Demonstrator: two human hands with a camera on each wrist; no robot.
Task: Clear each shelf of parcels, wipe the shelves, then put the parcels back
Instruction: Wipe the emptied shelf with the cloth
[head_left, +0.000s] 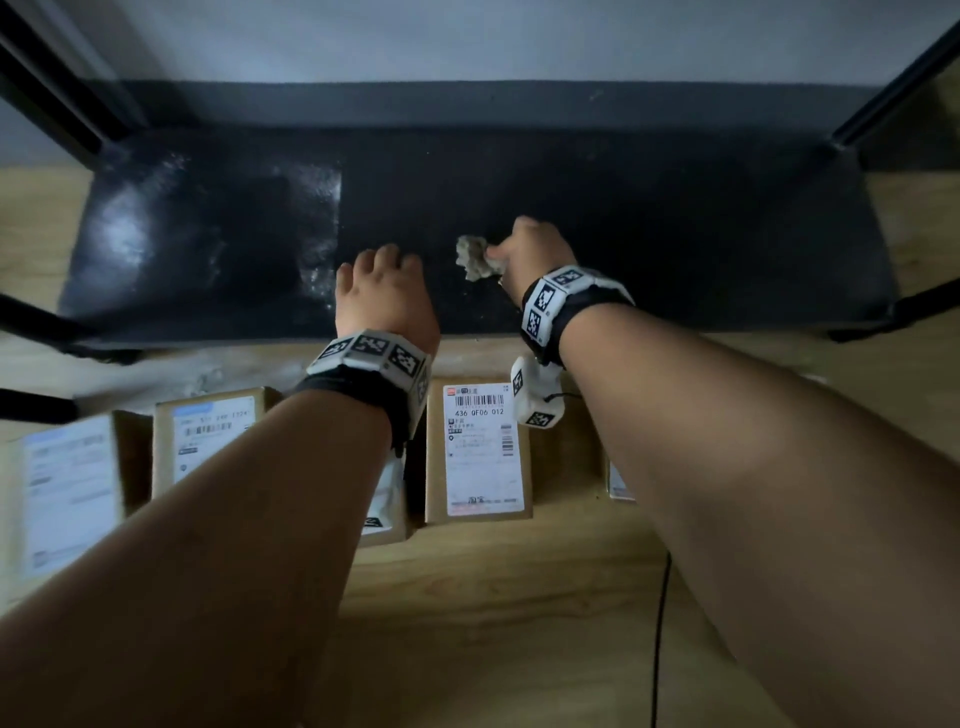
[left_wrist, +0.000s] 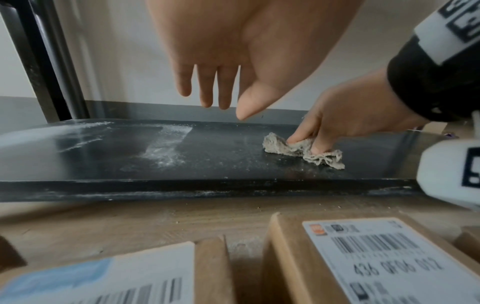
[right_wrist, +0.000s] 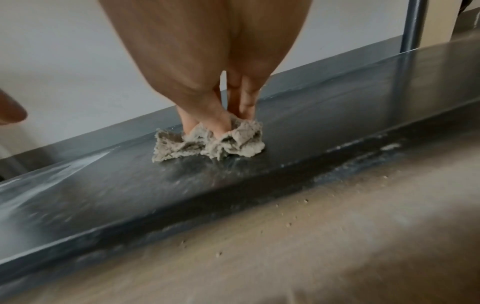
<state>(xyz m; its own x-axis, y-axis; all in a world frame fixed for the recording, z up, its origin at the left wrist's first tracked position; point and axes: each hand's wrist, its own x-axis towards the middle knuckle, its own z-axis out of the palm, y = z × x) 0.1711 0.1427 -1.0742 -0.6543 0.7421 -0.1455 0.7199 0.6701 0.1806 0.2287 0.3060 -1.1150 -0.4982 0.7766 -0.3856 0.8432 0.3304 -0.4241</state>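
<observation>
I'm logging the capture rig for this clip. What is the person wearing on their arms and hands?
Both forearms are bare, with no sleeves or gloves. The left hand and right hand each have a black wrist strap ringed with white blocks printed with black square marker patterns. A white marker-printed module hangs under the right wrist, trailing a thin black cable.

A black cable (head_left: 660, 639) lies on the wooden floor (head_left: 493, 623).

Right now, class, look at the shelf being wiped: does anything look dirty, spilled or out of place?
Yes. White dust still streaks the left part of the black shelf, beyond where the right hand presses the rag. Crumbs dot the floor by the shelf edge. The parcels sit on the floor, as expected mid-clean.
</observation>
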